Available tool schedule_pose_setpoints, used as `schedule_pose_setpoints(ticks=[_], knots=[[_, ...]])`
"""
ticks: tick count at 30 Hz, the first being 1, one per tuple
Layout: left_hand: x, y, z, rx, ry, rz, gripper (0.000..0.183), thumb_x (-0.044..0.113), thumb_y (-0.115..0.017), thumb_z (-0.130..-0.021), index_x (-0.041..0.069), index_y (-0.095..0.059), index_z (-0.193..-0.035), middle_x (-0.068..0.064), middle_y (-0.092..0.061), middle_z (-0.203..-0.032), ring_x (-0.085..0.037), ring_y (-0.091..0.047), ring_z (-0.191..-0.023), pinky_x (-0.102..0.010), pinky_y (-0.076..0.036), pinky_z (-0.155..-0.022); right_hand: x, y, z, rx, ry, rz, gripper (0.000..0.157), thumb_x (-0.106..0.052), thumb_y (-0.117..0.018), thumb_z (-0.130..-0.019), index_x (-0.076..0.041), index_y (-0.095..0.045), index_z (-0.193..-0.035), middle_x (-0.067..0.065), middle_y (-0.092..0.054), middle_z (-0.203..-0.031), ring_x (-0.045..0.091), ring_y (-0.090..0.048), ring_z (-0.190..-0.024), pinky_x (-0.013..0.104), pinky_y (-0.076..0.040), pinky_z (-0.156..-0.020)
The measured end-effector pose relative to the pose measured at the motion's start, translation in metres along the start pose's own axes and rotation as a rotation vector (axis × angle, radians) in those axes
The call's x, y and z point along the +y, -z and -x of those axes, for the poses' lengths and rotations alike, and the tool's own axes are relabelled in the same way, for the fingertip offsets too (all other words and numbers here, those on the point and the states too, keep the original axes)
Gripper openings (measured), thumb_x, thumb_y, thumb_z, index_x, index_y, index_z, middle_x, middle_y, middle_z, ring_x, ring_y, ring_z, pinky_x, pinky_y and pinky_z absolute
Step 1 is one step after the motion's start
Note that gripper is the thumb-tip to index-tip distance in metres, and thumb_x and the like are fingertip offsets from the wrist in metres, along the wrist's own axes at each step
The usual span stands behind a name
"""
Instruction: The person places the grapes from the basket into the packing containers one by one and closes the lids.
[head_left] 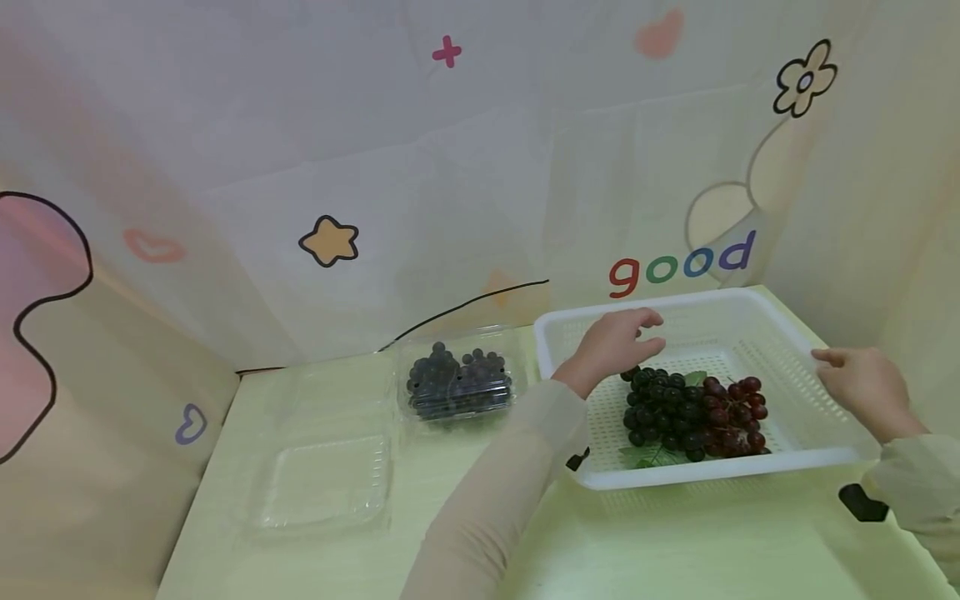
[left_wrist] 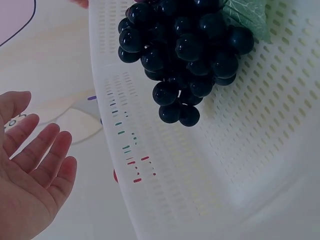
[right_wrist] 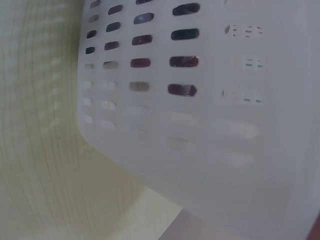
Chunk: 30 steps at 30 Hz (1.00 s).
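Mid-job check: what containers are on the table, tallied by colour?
White: 1 (basket)
Clear: 2 (box beside the basket, box at far left)
Total: 3

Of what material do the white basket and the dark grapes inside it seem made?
The white basket looks like smooth, satin plastic, with regular moulded slots. The dark grapes look glossy, with sharp highlights: perhaps plastic, possibly real fruit.

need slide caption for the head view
Left hand open over a white basket of black grapes and red grapes, right hand at its side, boxed grapes alongside.
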<state>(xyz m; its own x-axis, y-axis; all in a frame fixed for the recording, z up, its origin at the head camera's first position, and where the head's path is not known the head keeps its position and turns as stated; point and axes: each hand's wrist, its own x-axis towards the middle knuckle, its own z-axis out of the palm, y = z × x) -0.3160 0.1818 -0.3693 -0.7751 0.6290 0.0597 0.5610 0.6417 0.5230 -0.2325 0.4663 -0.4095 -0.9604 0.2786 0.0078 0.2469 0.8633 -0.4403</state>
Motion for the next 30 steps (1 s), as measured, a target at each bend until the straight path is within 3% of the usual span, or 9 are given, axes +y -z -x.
schedule_pose_setpoints(ticks=[13,21,30], knots=[[-0.001,-0.011,-0.010,-0.027,0.017,0.014,0.033,0.034,-0.052,-0.088,0.024,-0.052,-0.119,0.009,-0.055,-0.119,-0.005,-0.054,-0.103,-0.017,-0.043,-0.083,0.000,0.000,0.002,0.019,0.034,-0.004,0.041,-0.012,-0.039,-0.084,0.012,-0.048,-0.115,0.040,-0.041,-0.113,0.024,-0.041,-0.060,0.028,-0.027,-0.047],[0.006,-0.023,-0.016,-0.098,0.026,-0.077,0.045,0.037,-0.056,-0.085,0.026,-0.044,-0.127,0.011,-0.051,-0.125,-0.003,-0.051,-0.108,-0.018,-0.041,-0.087,0.001,-0.001,0.001,0.014,0.024,-0.005,0.041,-0.012,-0.038,-0.083,0.011,-0.048,-0.117,0.041,-0.035,-0.117,0.021,-0.036,-0.055,0.028,-0.027,-0.045],[0.007,-0.033,-0.020,-0.172,0.079,-0.026,0.062,0.039,-0.061,-0.080,0.025,-0.034,-0.135,0.011,-0.042,-0.134,-0.005,-0.044,-0.119,-0.021,-0.038,-0.094,0.002,0.000,0.000,0.025,0.029,-0.002,0.041,-0.012,-0.041,-0.083,0.011,-0.049,-0.115,0.039,-0.037,-0.118,0.033,-0.045,-0.074,0.026,-0.028,-0.049]])
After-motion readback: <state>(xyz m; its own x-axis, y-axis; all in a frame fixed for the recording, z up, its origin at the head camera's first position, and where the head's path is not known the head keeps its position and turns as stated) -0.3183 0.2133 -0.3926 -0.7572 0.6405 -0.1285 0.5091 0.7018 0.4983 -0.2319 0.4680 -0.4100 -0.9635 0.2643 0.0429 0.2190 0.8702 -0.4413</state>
